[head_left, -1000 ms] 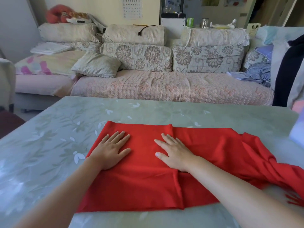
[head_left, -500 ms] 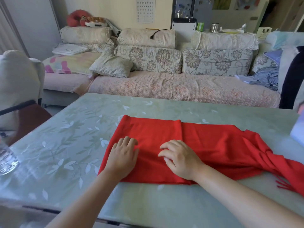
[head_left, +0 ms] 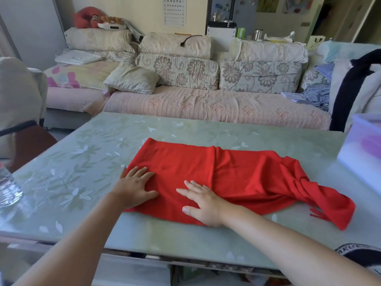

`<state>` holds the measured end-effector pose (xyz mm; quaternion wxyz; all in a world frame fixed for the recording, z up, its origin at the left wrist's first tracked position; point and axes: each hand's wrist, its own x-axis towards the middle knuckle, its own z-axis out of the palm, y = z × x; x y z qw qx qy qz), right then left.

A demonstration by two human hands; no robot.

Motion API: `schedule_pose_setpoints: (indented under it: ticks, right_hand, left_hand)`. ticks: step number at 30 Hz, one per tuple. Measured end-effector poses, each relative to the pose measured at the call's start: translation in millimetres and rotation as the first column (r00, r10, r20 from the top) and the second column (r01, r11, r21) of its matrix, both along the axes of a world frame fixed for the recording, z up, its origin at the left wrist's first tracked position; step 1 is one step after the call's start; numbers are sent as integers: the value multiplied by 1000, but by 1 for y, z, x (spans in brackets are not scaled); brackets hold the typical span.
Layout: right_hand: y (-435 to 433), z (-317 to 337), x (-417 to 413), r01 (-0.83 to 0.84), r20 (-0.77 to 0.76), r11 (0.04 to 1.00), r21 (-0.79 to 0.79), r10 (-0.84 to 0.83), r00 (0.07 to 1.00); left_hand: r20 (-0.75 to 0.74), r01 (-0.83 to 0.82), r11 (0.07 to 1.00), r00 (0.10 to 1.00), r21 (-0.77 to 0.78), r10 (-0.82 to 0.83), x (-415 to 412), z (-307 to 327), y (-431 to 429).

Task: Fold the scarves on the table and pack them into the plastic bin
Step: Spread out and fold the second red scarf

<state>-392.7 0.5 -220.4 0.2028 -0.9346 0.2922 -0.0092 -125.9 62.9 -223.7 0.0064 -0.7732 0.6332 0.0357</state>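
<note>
On the bench [head_left: 82,162] lies a half-folded red scarf [head_left: 237,172]. Upon it press the left grip [head_left: 134,187] and right grip [head_left: 203,205], fingers apart.

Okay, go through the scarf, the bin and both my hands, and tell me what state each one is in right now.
red scarf: partly folded; left part flat, right end bunched, fringe lying on the table.
left hand: open, flat, pressing the scarf's left end.
right hand: open, fingers spread, pressing the scarf's near edge.
plastic bin: standing at the table's right side, cut off by the frame; lid cannot be told.
</note>
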Motion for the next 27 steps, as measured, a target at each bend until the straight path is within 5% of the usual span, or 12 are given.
schedule_pose_setpoints:
  ticks: [5,15,19,23,27]
  right_hand:
    - [-44,26,-51,199,125,978,-59,-190,974]
    - [-108,55,-187,563,-26,785,-257,-588,808]
    - [-113,59,-234,603,-168,788,-120,-615,771]
    - [-120,62,-278,601,-301,785,-152,-616,728]
    - [-130,69,-304,606,-248,765,-219,-644,723]
  left_hand:
    - [-25,59,989,998,-138,-63,-48,27,-30]
    - [-190,376,872,875,-313,-445,-185,39,-90]
    - [-176,446,842,842,-305,-510,-218,30,-103]
    - [-242,455,838,813,-302,-529,-255,21,-120]
    - [-254,489,824,790,-286,-558,-311,14,-134]
